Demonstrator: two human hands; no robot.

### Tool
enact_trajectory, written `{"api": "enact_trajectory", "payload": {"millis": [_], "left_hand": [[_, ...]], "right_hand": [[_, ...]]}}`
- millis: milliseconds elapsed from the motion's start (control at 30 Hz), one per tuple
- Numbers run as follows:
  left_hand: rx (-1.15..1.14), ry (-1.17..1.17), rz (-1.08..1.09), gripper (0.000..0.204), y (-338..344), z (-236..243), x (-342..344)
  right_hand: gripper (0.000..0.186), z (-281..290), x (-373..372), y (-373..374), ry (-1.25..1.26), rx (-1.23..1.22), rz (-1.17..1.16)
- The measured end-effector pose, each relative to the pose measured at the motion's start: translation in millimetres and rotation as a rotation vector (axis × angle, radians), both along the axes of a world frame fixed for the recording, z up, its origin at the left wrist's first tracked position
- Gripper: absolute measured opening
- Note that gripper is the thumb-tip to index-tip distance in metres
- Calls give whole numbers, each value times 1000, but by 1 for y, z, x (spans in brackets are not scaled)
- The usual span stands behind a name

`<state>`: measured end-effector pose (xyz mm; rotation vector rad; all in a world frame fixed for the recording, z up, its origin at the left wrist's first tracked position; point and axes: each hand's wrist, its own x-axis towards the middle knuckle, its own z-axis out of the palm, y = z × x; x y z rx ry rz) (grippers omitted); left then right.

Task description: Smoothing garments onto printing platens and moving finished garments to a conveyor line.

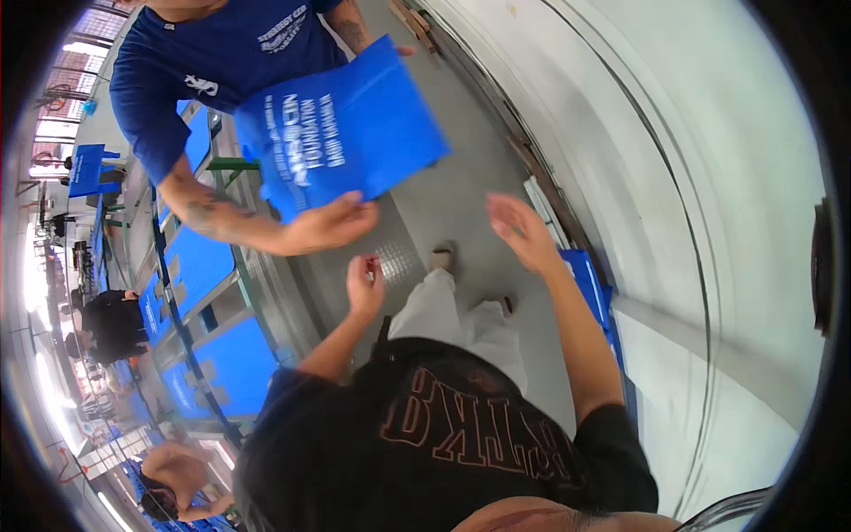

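Note:
A flat blue printed bag or fabric panel (355,133) is held up in front of me by another person in a blue T-shirt (239,53). That person's near hand (332,223) grips its lower edge, and their other hand is at its far corner. My left hand (365,282) is just below the near hand, apart from it, with its fingers curled in and nothing visible in them. To the right, my right hand (523,232) is raised with its fingers apart, holding nothing. Neither of my hands touches the blue panel.
On the left, a long green-framed table (232,266) carries several blue panels (235,363). Another person in black (115,328) stands beyond it. A pale wall (709,177) runs along the right, with blue material (585,279) stacked at its foot. Grey floor (461,199) lies between.

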<state>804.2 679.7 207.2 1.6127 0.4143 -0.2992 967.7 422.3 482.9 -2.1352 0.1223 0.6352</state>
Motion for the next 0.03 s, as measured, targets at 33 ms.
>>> {"api": "enact_trajectory", "payload": {"millis": [33], "left_hand": [[-69, -142, -57, 20, -7, 52, 34]], "right_hand": [[55, -9, 28, -19, -26, -67, 119]]}}
